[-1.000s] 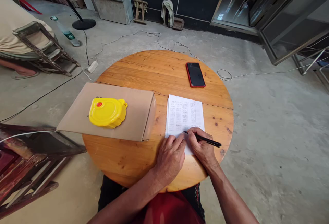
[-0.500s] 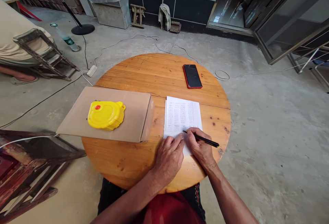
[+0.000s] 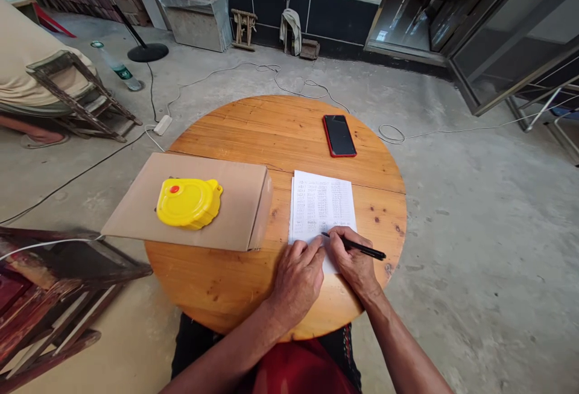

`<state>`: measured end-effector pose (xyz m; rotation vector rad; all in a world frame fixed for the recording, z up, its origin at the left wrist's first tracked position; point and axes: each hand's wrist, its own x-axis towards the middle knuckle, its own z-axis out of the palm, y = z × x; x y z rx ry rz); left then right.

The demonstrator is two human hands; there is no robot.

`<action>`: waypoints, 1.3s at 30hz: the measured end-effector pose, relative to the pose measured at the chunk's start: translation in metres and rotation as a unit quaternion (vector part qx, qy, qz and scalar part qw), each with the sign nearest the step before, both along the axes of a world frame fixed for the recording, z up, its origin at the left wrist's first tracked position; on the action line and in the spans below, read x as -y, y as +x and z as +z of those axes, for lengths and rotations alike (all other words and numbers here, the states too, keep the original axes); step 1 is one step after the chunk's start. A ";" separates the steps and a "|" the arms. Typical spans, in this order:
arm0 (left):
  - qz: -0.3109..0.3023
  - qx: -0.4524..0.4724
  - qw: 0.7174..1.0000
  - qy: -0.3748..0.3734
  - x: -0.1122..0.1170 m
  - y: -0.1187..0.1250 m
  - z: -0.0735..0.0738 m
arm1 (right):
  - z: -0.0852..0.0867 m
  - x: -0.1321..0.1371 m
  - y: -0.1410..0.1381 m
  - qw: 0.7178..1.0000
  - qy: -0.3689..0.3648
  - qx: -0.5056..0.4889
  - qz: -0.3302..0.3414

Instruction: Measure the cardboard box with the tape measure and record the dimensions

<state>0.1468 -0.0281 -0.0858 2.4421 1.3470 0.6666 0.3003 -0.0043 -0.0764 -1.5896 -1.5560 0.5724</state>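
Note:
My right hand (image 3: 355,261) grips a black pen (image 3: 364,248), its tip touching the lower part of a white paper sheet (image 3: 322,201). Columns of small handwritten figures cover the sheet, too fine to read. My left hand (image 3: 298,276) holds nothing and rests across the sheet's lower left edge and the wood. Its forefinger stretches over the paper close to the pen tip, while the other fingers bend loosely. The sheet's bottom part is partly hidden by both hands.
On the round wooden table (image 3: 226,285) lie a cardboard box (image 3: 235,195) with a yellow tape-measure-like case (image 3: 190,203) on top, and a red-edged phone (image 3: 340,136). Cables cross the concrete floor. A person sits at left near a plastic bottle (image 3: 122,71).
Both hands keep practically the same place on the paper, the pen still at the sheet. The whole view has shifted very slightly.

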 end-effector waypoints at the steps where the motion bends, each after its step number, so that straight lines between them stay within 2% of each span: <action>1: 0.000 0.000 1.000 0.000 0.000 0.000 0.000 | 0.000 0.000 0.000 1.000 -0.001 -0.003 -0.002; 12: -0.002 -0.004 1.000 -0.008 -0.001 0.000 0.000 | -0.002 0.000 0.001 1.000 0.002 0.006 0.005; 20: -0.017 -0.041 0.999 -0.014 -0.001 0.000 0.004 | -0.007 0.003 0.003 0.998 0.000 -0.042 -0.044; 39: -0.011 -0.033 0.999 -0.014 0.000 0.001 0.002 | 0.000 0.000 -0.001 0.999 -0.004 -0.028 -0.019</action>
